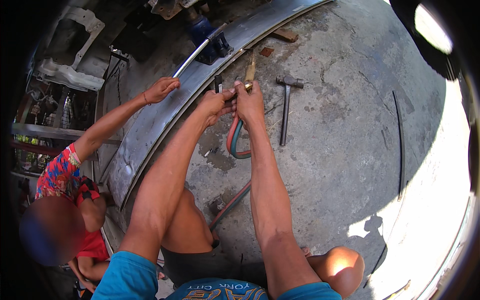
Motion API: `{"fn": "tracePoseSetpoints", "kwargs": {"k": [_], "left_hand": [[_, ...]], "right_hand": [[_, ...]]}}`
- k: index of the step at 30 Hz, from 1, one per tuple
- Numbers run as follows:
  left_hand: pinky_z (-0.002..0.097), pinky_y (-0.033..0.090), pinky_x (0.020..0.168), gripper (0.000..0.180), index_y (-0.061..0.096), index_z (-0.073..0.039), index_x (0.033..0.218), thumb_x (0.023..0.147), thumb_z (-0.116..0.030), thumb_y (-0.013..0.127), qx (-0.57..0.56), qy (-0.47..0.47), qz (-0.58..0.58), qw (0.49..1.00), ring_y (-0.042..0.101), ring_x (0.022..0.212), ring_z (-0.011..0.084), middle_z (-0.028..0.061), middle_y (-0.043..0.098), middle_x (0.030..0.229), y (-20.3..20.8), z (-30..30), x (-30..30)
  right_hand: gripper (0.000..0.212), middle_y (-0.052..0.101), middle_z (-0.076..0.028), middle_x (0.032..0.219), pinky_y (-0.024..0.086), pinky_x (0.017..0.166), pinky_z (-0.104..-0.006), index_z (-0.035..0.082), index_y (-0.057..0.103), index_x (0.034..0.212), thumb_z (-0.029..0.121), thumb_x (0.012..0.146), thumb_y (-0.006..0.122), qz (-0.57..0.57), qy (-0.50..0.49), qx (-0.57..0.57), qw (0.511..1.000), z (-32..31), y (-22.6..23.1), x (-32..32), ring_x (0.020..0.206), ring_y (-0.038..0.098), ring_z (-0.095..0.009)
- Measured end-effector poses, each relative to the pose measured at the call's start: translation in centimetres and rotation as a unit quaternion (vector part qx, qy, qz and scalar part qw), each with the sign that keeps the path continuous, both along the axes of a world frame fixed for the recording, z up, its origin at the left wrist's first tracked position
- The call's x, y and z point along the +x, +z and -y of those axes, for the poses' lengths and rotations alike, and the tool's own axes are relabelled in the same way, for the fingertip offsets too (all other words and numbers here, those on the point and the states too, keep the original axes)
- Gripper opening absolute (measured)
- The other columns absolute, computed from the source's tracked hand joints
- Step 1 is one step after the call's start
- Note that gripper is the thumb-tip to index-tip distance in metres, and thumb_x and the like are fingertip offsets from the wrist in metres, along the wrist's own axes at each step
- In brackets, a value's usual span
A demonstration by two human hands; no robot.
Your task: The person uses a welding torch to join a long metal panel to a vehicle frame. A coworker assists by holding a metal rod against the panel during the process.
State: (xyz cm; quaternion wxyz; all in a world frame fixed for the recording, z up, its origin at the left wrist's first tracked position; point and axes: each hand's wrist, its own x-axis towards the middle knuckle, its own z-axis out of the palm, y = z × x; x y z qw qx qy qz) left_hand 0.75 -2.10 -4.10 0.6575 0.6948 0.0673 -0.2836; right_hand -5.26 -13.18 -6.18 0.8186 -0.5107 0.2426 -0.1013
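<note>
My right hand [250, 104] is closed around the brass gas torch [250, 71], whose far end points toward the metal panel's edge. A red and green twin hose [233, 142] loops down beneath my right wrist. My left hand [214, 106] is close beside it, fingers bent, fingertips meeting the right hand at the torch's near end. A short black stick-like piece [218, 84] with a pale patch rises from my left fingers; its kind is unclear. A hammer [285, 107] lies on the concrete, right of my right hand.
A long curved metal panel [145, 137] spans the left side. A blue jack [202, 35] stands on it, and a co-worker's hand [162, 90] grips its silver bar [192, 60]. A wood block [285, 34] and a thin black rod [399, 145] lie on the floor [340, 150].
</note>
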Motion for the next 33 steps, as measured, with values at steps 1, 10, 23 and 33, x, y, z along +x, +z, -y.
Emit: {"fn": "tracePoseSetpoints", "kwargs": {"k": [1,10,23,33], "left_hand": [[0.0368,0.064,0.077,0.017,0.069,0.002,0.111,0.106,-0.013,0.066,-0.001,0.001,0.000,1.000,0.069,0.083,0.0188,0.0078,0.069,0.098,-0.1,-0.1,0.1],[0.0399,0.067,0.081,0.021,0.068,0.005,0.118,0.107,-0.013,0.064,-0.005,-0.018,0.000,1.000,0.074,0.092,0.0236,0.0128,0.071,0.107,0.7,0.5,0.5],[0.0386,0.068,0.082,0.015,0.070,0.005,0.111,0.104,-0.008,0.066,0.003,-0.027,0.001,1.000,0.075,0.089,0.0238,0.0131,0.073,0.102,-0.2,-0.6,0.9],[0.0386,0.069,0.082,0.016,0.070,0.007,0.109,0.104,-0.008,0.067,0.001,-0.050,0.002,0.999,0.075,0.086,0.0249,0.0142,0.074,0.101,0.2,-0.5,0.6]], "right_hand": [[0.030,0.058,-0.003,0.069,0.047,0.039,-0.0302,0.007,0.052,0.117,0.031,0.105,0.066,-0.001,0.001,-0.005,1.000,0.0,0.1,0.0,0.050,0.057,-0.012],[0.031,0.059,-0.004,0.068,0.047,0.041,-0.0310,0.006,0.053,0.117,0.031,0.105,0.067,-0.001,-0.005,-0.027,1.000,1.0,0.3,0.6,0.051,0.057,-0.013],[0.052,0.071,-0.018,0.084,0.056,0.048,-0.0411,0.002,0.055,0.140,0.033,0.101,0.069,-0.045,0.021,-0.104,0.993,0.7,0.8,0.1,0.062,0.072,-0.027],[0.053,0.070,-0.015,0.082,0.056,0.049,-0.0393,0.002,0.054,0.142,0.031,0.101,0.069,-0.040,0.038,-0.097,0.994,1.2,0.3,-0.3,0.063,0.070,-0.023]]}}
